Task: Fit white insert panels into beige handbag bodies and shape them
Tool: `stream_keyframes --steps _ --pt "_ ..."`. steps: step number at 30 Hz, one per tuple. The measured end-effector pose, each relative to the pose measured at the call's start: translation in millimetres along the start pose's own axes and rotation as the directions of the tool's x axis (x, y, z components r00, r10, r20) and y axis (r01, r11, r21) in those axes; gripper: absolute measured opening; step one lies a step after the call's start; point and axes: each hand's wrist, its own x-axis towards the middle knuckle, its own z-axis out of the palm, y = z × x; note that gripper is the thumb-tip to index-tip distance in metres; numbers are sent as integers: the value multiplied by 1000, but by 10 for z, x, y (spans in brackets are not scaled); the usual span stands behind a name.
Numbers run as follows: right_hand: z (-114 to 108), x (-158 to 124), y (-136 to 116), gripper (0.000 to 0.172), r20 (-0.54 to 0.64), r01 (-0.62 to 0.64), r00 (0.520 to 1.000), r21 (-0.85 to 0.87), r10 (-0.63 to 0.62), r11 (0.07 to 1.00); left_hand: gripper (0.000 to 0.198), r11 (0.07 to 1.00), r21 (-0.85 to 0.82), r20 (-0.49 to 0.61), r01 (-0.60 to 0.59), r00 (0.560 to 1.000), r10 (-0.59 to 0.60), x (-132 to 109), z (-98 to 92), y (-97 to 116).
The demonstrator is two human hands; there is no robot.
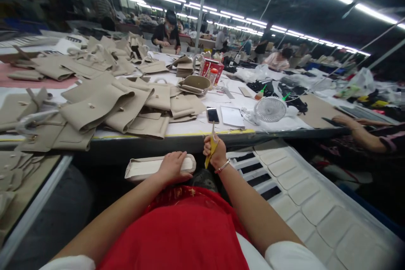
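My left hand [173,168] lies over the right end of a long, narrow cream bag piece [144,168], its fingers bent across the top. The piece is held low, below the table's front edge, and has a pale lining-like face upward. In my right hand [218,154], closed in a fist, is a yellow-handled tool [212,148] with a thin pointed tip upward. Its exact kind does not show clearly. This hand is just right of the cream piece and apart from it.
Beige bag parts [95,101] are heaped on the table's left. Before me are a phone [212,114], a white pad [232,117] and a white fan [270,109]. Cream panels [303,196] lie in rows at lower right. A co-worker's hand [344,121] is at far right.
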Motion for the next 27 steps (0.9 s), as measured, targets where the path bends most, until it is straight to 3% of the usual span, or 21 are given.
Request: stream_keyframes --steps 1,3,4,6,8,14,18,23,27 --pt "53 -29 -15 47 2 -34 999 186 34 982 87 1000 11 7 12 1000 -12 21 -15 25" --pt "181 -75 -26 44 39 -98 995 557 92 825 88 1000 24 19 14 1000 -15 59 -44 62" --pt "243 -86 -24 43 61 -118 993 679 105 725 87 1000 30 28 8 1000 -9 75 -56 71" --pt "339 -80 -13 40 88 -132 991 768 101 627 84 999 42 51 -6 999 4 98 -75 72" --pt "400 -41 2 39 95 -135 991 771 97 622 79 999 50 76 -11 997 7 115 -84 52" --pt "573 102 26 45 89 -159 987 659 134 735 71 997 -45 155 -55 986 62 212 -105 -61" --pt "632 154 16 46 146 -208 978 622 148 755 67 997 -77 356 13 934 15 358 -190 -108" --pt "391 151 -3 43 256 -282 956 682 141 675 81 987 -146 558 67 829 27 526 -325 -115" --pt "132 98 -70 41 177 -153 984 742 29 653 78 972 -215 622 96 780 60 564 -391 -98"
